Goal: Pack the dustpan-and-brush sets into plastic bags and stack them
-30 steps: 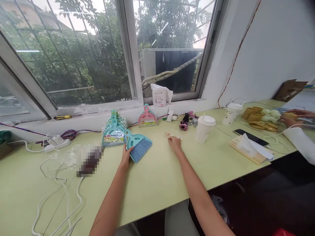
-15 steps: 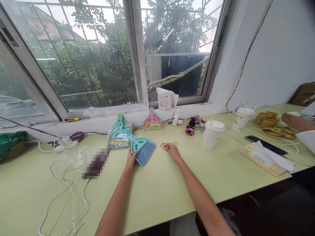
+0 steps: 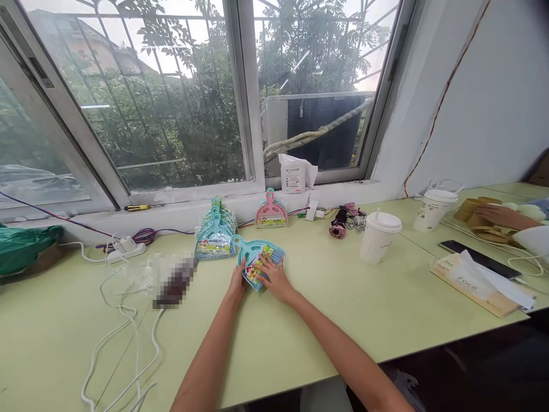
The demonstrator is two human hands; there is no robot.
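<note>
A turquoise dustpan with a small brush [image 3: 245, 249], its blue bristles showing at the right, lies tilted just above the table. My left hand [image 3: 237, 280] grips its lower left edge, thumb on the front. Across its front lies a colourful printed card [image 3: 253, 273]. My right hand [image 3: 274, 278] holds this card against the dustpan, its fingers apart over the print. Part of the card and bristles is hidden under those fingers. Behind, to the left, several wrapped turquoise dustpan sets [image 3: 215, 232] stand in a row.
A pink dustpan set [image 3: 270, 210] leans by the wall. Rightward stand a lidded white cup [image 3: 380, 237], a second cup [image 3: 434, 209], a tissue pack [image 3: 476, 283] and a phone [image 3: 478, 258]. White cables [image 3: 156, 343] and a power strip [image 3: 126, 253] lie left. Another person's hand [image 3: 501, 216] is at far right.
My right hand has brought the printed card from the table leftward onto the dustpan's front. The dustpan has turned slightly in my left hand. The view has shifted a little.
</note>
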